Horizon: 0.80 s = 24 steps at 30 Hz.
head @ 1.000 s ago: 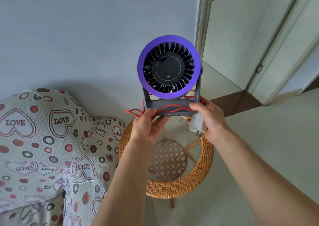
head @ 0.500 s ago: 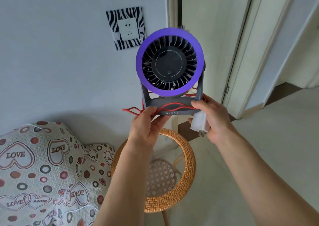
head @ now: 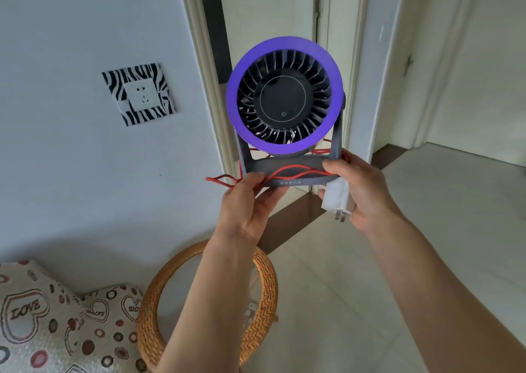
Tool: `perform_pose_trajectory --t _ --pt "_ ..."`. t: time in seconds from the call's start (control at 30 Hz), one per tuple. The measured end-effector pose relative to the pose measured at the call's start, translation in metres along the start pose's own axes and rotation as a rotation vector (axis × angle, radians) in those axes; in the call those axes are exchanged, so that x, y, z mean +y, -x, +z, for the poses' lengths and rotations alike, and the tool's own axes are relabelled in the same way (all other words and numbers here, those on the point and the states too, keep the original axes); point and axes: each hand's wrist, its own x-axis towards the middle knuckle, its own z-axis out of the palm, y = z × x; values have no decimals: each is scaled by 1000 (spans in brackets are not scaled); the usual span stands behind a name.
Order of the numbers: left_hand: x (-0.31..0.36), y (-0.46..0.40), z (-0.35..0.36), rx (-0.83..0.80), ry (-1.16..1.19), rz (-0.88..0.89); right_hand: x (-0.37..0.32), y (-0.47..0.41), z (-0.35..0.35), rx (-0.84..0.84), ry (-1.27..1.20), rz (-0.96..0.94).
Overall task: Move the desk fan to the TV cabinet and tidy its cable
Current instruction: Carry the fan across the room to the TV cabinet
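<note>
I hold the desk fan (head: 284,99) up in front of me, upright, its purple ring and dark grille facing me. A red cable (head: 287,171) is wound loosely across its grey base, with loops sticking out to the left. My left hand (head: 247,202) grips the base's left end and some of the cable. My right hand (head: 361,187) grips the base's right end and also holds the white plug adapter (head: 338,199), prongs pointing down. The TV cabinet is not in view.
A round wicker side table (head: 264,284) with a glass top stands below my arms. A heart-patterned sofa cover (head: 57,324) lies at lower left. A wall socket with a zebra surround (head: 139,93) is on the left wall. Door frames (head: 361,59) and tiled floor lie ahead and right.
My view has swung right and upward: the socket, doorway and floor have come further into view while the sofa and wicker table slid down-left. Both hands keep the same hold on the fan.
</note>
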Motion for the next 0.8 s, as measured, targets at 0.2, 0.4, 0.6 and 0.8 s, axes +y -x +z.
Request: perform_pose_trajectory --t 0.2,0.4,0.6,0.8 --pt "-44 17 67 -66 -48 -30 -34 14 -77 84 -24 -32" --pt "-110 40 143 -150 -32 -79 -73 37 -174 194 -34 -83" --pt "-183 61 210 -257 -47 -144 -96 60 -273 293 -70 -104" --pt "-257 78 279 -382 -69 -255 -116 86 -367 466 -96 -149"
